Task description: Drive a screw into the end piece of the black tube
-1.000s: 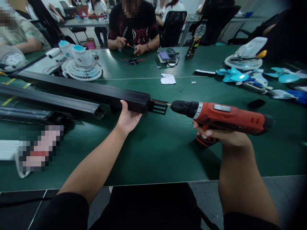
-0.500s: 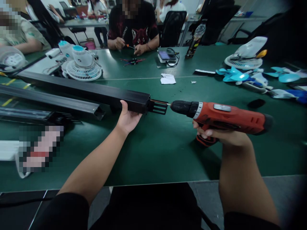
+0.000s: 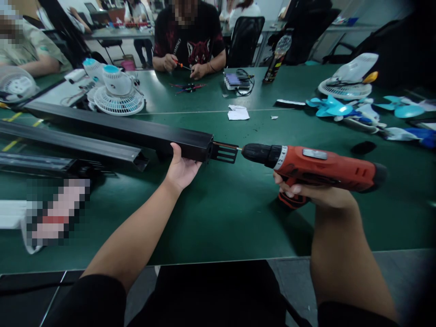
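Note:
My left hand (image 3: 181,169) grips the near end of a long black rectangular rail (image 3: 119,128), thumb up against its side, and holds it just above the green table (image 3: 221,218). A black slotted end piece (image 3: 224,152) sticks out of the rail's end. My right hand (image 3: 315,193) is wrapped round the handle of a red and black cordless drill (image 3: 316,165). The drill lies level, and its bit touches the top of the end piece.
Two more black rails (image 3: 68,145) lie at the left. Small white fans (image 3: 117,91) stand at the back left, another fan (image 3: 350,77) and blue fan blades (image 3: 332,109) at the right. A paper scrap (image 3: 238,112) lies mid-table. A person in black (image 3: 190,41) works opposite.

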The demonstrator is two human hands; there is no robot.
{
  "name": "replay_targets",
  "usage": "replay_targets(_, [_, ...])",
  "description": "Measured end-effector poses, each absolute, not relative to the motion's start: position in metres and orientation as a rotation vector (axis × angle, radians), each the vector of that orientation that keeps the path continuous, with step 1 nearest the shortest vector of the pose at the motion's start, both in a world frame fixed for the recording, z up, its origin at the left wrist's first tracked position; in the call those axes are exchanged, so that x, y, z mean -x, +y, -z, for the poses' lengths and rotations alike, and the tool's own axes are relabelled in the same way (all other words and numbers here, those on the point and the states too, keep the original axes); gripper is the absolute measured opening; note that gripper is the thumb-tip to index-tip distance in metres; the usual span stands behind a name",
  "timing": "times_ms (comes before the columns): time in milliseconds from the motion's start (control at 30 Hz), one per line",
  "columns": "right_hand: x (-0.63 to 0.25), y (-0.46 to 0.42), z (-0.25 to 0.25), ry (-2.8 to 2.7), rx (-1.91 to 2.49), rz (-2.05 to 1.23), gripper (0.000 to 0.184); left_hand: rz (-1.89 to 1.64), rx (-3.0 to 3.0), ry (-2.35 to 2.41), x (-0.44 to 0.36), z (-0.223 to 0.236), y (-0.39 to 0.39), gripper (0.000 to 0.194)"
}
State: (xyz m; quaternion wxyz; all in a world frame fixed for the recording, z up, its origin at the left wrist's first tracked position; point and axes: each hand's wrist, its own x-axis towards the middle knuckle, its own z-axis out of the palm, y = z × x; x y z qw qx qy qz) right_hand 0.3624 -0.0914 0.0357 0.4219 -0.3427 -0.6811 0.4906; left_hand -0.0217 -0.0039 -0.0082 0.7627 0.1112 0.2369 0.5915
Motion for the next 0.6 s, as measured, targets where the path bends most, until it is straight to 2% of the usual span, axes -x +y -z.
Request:
replay_targets(367, [-0.3607,-0.0927,-0.0357,-1.681,0.891,-1.205,0.030,-1.303,-0.278,0.597,0.0166,-0.0006,-0.0075,0.083])
replay_targets(600, [-0.3627,-0.0922,-0.0350,-1.708,0.878,-1.213,0.026,-1.304,-0.274,0.576,0.0167,-0.0019,-0.0081,0.078])
